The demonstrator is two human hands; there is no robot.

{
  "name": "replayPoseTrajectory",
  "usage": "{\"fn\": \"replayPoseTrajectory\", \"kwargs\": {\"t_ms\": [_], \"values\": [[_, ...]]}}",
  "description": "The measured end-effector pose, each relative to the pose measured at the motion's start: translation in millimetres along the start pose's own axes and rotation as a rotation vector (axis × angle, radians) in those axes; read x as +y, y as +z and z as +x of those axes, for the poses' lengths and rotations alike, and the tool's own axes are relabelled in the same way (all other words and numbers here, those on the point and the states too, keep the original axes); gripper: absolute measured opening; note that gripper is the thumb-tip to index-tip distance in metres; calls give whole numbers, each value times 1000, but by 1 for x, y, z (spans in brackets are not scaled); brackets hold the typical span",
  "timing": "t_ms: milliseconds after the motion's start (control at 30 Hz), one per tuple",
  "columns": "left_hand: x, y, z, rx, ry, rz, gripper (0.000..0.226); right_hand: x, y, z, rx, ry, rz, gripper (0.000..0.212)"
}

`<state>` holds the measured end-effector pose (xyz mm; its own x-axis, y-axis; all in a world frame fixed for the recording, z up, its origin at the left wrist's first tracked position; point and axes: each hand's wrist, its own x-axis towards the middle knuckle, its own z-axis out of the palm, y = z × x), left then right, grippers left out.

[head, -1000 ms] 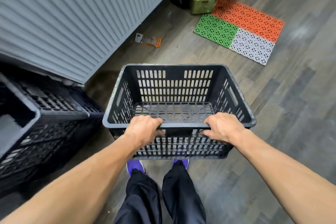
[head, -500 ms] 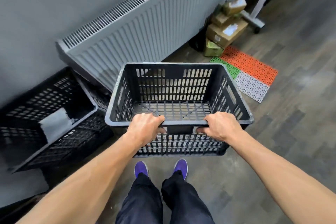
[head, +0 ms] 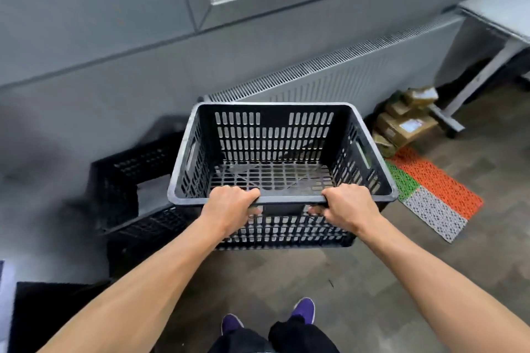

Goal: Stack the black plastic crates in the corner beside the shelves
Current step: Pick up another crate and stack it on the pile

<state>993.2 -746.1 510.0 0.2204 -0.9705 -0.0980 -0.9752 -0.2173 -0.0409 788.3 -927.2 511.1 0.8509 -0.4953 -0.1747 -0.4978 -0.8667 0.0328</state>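
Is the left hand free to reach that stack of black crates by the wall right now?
Probably not yet: the left hand grips the near rim of the carried crate, as does the right hand. The stacked crates sit close by, down to its left.

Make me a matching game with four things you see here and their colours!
Things:
1. held crate
2. shoes
3. floor mat
4. cardboard boxes

Colours:
A. brown
B. orange, green and white
C. black
D. purple

Pairs: 1-C, 2-D, 3-B, 4-A
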Motion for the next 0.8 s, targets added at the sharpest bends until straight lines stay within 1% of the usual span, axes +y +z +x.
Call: {"fn": "replayPoseTrajectory", "kwargs": {"t_ms": [233,533,800], "values": [[-75,-5,-70,66,-112,-39,38,-91,-29,30,54,-122,-32,58],[-162,5,-156,63,-308,-24,39,-210,-52,74,89,-280,-78,56],[-215,12,-200,52,-453,-27,36,-279,-59,110,120,-387,-108,56]]}}
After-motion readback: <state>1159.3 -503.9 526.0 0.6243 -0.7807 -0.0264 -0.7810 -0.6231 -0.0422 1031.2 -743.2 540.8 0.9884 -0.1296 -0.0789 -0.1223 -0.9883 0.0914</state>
